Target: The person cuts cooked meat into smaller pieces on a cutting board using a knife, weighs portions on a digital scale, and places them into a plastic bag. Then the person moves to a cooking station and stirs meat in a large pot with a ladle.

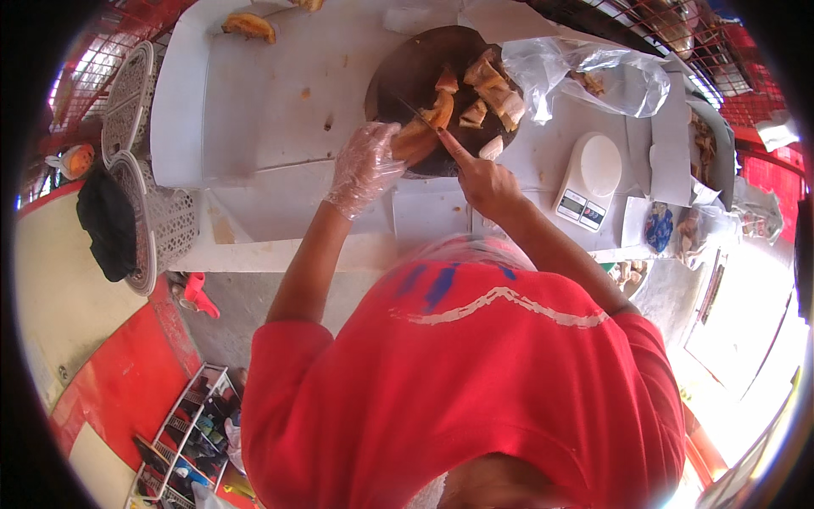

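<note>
My left hand (369, 165), in a clear plastic glove, holds a long piece of browned meat (416, 141) against a round dark chopping board (407, 70). The bare right hand (486, 184) grips a knife (416, 113), its index finger stretched along the top of the blade. That blade lies across the meat just beyond the gloved fingers; the handle is hidden in my fist. Cut chunks of meat (493, 86) are grouped on the board's right side. One small pale piece (491, 148) sits near the right hand, at the board's near edge.
Right of the board are a crumpled clear plastic bag (540, 70) and a white digital kitchen scale (588, 172). Another meat piece (249, 27) lies at the far left of the cardboard-covered table (273, 114). A lidded plastic basket (168, 219) with black cloth (108, 223) stands at left.
</note>
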A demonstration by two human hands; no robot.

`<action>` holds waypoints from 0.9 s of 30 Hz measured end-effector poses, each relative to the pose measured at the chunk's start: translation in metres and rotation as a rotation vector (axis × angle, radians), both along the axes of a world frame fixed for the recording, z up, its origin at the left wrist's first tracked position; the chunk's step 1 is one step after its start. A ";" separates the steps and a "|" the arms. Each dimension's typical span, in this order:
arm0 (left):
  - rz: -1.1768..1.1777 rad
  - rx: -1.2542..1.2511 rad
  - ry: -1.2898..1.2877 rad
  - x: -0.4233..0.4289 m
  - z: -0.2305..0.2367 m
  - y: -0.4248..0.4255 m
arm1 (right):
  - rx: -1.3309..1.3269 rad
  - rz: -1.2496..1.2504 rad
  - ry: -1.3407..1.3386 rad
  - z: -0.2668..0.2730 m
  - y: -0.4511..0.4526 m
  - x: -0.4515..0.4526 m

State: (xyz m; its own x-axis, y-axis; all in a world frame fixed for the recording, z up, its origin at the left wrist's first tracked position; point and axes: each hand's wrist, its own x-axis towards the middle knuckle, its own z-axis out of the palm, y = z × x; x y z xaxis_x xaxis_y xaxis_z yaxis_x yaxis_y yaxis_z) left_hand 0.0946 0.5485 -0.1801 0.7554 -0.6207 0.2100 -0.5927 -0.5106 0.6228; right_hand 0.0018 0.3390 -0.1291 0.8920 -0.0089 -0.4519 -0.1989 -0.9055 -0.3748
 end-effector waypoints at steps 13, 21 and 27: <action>0.275 0.021 -0.295 0.005 0.013 -0.003 | 0.314 -0.226 -0.096 0.032 -0.074 -0.136; 0.204 0.124 -0.111 -0.011 0.003 -0.140 | 0.344 -0.521 -0.279 0.019 -0.089 -0.226; 0.512 0.024 0.185 0.011 -0.003 -0.126 | 0.398 -0.723 -0.287 0.013 -0.106 -0.280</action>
